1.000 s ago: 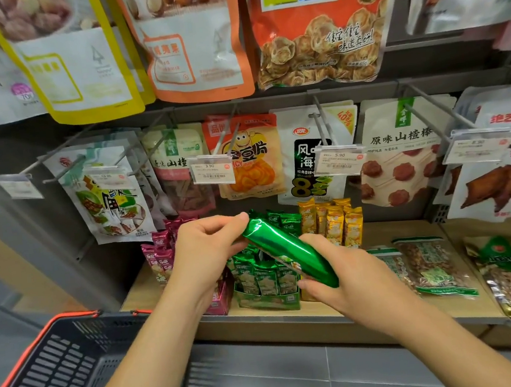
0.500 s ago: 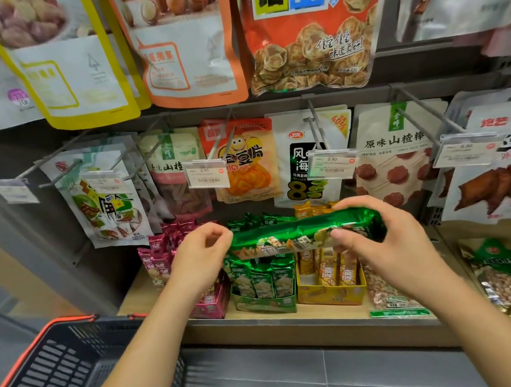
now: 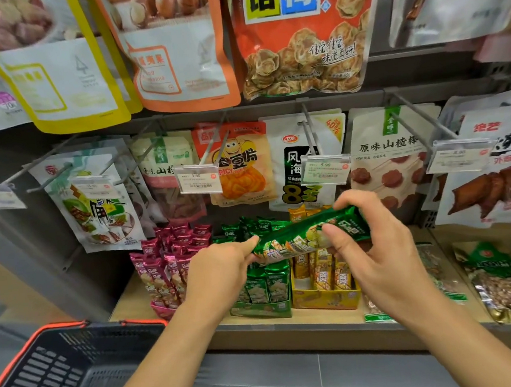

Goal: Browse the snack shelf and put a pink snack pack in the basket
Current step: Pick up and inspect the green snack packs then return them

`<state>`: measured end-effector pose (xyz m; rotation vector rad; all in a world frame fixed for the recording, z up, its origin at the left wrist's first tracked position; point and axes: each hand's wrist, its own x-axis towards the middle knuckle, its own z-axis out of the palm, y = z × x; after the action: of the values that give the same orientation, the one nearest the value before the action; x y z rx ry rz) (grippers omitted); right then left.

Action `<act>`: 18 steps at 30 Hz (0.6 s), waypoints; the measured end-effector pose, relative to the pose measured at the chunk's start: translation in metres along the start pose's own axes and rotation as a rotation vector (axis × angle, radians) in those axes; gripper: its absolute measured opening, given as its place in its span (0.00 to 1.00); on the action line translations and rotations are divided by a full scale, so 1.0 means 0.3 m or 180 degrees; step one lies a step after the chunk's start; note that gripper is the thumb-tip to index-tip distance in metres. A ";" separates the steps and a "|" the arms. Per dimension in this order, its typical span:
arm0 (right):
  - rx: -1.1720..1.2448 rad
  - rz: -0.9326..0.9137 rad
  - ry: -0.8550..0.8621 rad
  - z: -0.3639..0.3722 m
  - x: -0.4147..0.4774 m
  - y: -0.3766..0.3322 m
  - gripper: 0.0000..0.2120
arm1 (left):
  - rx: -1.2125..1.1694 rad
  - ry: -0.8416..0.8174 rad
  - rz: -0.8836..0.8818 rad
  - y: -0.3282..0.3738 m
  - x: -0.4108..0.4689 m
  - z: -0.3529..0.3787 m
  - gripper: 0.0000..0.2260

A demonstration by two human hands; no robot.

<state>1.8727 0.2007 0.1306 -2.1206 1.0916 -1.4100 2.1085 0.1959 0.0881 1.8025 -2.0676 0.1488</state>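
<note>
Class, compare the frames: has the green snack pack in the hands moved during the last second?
Yes. The green snack pack has turned from sloping down rightward to sloping up, and shifted right, so it now crosses in front of the yellow display box.

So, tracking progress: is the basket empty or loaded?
Empty where visible: the basket shows only bare mesh walls and floor; its near part is cropped.

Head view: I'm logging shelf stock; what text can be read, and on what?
"话梅": orange bag.
"原味山楂棒": white hawthorn pack.
"3.90": left price tag.
"5.90": middle price tag.
"40%" and "8": black-and-white pack.
Green pack, right price tag: too blurred.
</note>
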 end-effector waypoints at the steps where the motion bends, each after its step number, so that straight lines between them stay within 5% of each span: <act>1: -0.0066 -0.0110 0.0019 0.002 0.001 -0.001 0.09 | 0.0173 -0.0026 0.0037 0.005 0.005 0.007 0.17; 6: -0.0594 -0.0675 -0.0043 0.033 0.001 -0.010 0.06 | 0.0176 -0.0149 -0.0358 -0.027 0.054 0.036 0.17; 9: -0.0826 -0.0744 0.0015 0.045 0.010 -0.016 0.06 | 0.0263 -0.0892 -0.0645 -0.115 0.079 0.070 0.20; 14: -0.0895 -0.0718 -0.0199 0.100 0.036 -0.014 0.07 | 0.0323 -0.1688 -0.0272 -0.158 0.067 0.154 0.31; 18: -0.1117 -0.0666 -0.0487 0.188 0.089 -0.008 0.08 | 0.0504 -0.1567 -0.0175 -0.166 0.056 0.187 0.29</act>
<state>1.9295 0.1755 0.1241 -2.6095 1.1525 -1.1833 2.1428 0.1534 0.0341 2.1594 -2.3824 -0.1704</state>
